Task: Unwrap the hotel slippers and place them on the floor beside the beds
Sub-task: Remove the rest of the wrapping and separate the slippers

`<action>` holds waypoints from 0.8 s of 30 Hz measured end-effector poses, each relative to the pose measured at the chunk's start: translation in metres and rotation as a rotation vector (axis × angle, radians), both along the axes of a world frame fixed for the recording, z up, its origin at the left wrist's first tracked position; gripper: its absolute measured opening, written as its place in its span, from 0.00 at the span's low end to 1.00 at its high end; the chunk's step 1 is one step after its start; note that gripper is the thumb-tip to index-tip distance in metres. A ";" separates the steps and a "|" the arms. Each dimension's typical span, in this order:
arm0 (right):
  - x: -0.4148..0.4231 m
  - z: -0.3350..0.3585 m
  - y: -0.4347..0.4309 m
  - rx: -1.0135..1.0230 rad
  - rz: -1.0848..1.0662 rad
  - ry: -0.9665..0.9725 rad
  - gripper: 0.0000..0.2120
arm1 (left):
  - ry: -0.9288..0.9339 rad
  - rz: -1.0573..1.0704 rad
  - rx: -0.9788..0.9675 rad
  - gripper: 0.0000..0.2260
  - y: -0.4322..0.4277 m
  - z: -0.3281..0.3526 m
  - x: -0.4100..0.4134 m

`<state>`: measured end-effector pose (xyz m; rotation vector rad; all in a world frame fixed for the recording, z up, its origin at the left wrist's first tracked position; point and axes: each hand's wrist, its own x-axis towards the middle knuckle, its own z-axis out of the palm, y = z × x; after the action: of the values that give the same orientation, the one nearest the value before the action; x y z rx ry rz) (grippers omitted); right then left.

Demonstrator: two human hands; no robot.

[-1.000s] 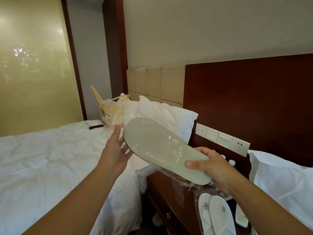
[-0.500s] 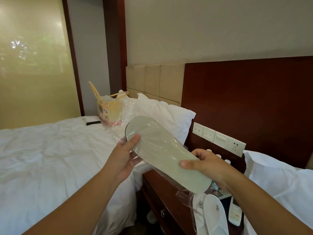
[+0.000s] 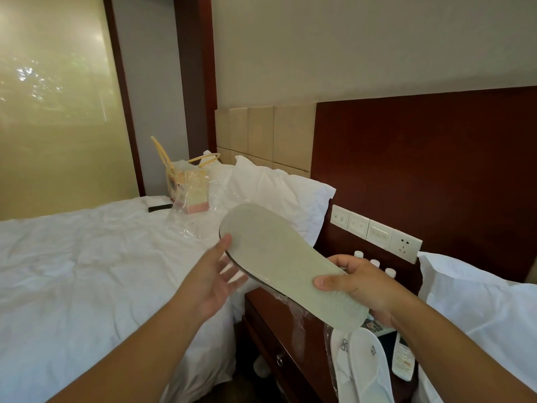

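A pale grey-green slipper sole point(image 3: 284, 263) faces up, held in the air between the two beds. My right hand point(image 3: 357, 283) grips its heel end, thumb on top. My left hand point(image 3: 212, 274) is spread just under the toe end, thumb at the sole's edge, holding nothing. The sole looks matte and bare. A crumpled clear plastic wrap point(image 3: 200, 213) lies on the left bed beyond the toe. A second pair of white slippers point(image 3: 363, 365) in clear plastic rests on the nightstand below my right hand.
The dark wooden nightstand point(image 3: 273, 321) stands between the left bed point(image 3: 87, 257) and the right bed's pillow point(image 3: 479, 301). On it are small bottles point(image 3: 373, 261) and a white remote point(image 3: 402, 362). A yellow-handled bag point(image 3: 186, 181) and black remote point(image 3: 159, 208) lie on the left bed.
The shiny wrap that covered the sole is off it and now lies on the left bed. My left hand has let go and dropped open under the toe end.
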<state>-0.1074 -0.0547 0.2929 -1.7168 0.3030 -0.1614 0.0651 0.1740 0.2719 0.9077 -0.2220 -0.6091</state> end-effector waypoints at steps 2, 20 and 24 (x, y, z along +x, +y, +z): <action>0.001 -0.001 0.001 -0.003 -0.004 0.007 0.24 | -0.007 -0.092 0.005 0.24 -0.006 -0.007 -0.009; -0.002 -0.009 -0.005 0.048 0.004 0.004 0.18 | -0.047 -0.044 0.010 0.18 -0.017 -0.010 -0.004; -0.008 -0.014 -0.012 0.044 0.002 0.042 0.21 | -0.056 0.054 0.052 0.08 -0.013 -0.012 0.013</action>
<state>-0.1154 -0.0672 0.2793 -1.6785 0.3334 -0.1166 0.0782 0.1608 0.2597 0.9787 -0.2327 -0.5422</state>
